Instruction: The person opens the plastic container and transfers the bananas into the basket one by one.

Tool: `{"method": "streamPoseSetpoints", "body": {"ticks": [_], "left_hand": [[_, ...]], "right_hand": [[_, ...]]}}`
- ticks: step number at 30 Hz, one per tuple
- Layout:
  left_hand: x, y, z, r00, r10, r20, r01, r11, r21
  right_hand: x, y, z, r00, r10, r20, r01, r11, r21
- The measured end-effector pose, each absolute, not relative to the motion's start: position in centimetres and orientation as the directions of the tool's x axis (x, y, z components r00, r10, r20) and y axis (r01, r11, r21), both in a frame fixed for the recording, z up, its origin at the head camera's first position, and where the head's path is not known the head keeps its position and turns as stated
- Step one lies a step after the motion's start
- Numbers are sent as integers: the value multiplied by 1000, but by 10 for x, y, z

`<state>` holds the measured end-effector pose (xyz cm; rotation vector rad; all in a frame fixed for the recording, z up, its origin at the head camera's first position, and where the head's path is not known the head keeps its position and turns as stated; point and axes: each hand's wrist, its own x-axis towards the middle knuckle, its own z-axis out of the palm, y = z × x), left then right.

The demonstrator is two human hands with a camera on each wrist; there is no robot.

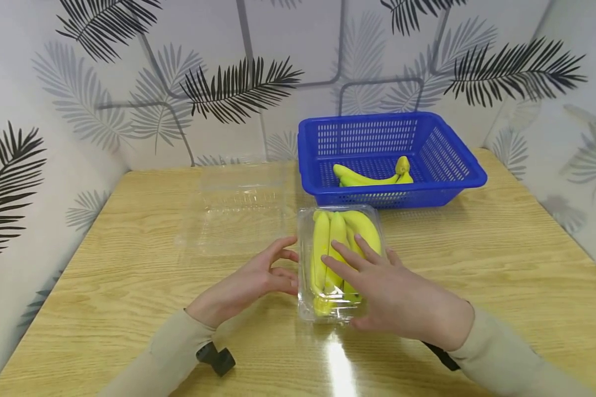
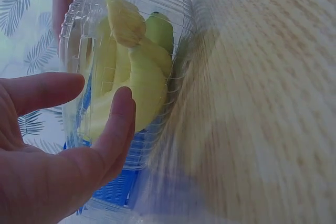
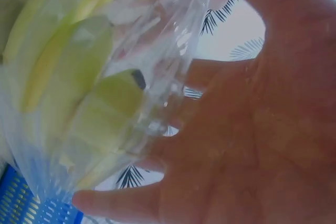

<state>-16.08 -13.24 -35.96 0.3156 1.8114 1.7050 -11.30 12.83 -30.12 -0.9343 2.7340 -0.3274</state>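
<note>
A closed clear plastic clamshell box (image 1: 306,313) stands on the table in front of me, with a bunch of yellow bananas (image 1: 334,242) inside. My left hand (image 1: 265,275) is at the box's left side, fingers loosely bent and thumb apart from them. In the left wrist view, the banana stem end (image 2: 126,24) shows through the box wall beyond those fingertips. Over the right part of the lid, my right hand (image 1: 397,295) has its fingers spread. The right wrist view shows its spread fingers beside the clear plastic, with green-tinged banana tips (image 3: 115,103) behind it.
Behind the box, a blue plastic basket (image 1: 392,199) holds more bananas (image 1: 370,179). Another clear plastic container (image 1: 238,220) lies at the back left, its outline faint against the wood. A leaf-patterned backdrop (image 1: 278,127) rises along the table's far edge.
</note>
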Motion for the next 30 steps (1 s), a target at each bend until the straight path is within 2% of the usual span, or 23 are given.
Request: {"method": "streamPoseSetpoints", "body": {"ticks": [15,23,27,30], "left_hand": [[-158,-124,-373,-807,537,-245,-266,39,963],[-158,-118,-376,-806,545,-233,-293,-26,956],[-157,-119,-378,-785,573,-235,-308,-33,951],[-156,-119,-379,-772,586,-246,-320,-23,947]], "right_hand": [[-111,130,-300,-754,-648,-110,-619,756,-214],[-104,128,-315,-734,-677,57,-677,723,-137],[-102,125,-324,-711,-683,169,-696,718,-27],[-103,123,-330,-670,-695,261,-707,704,61]]}}
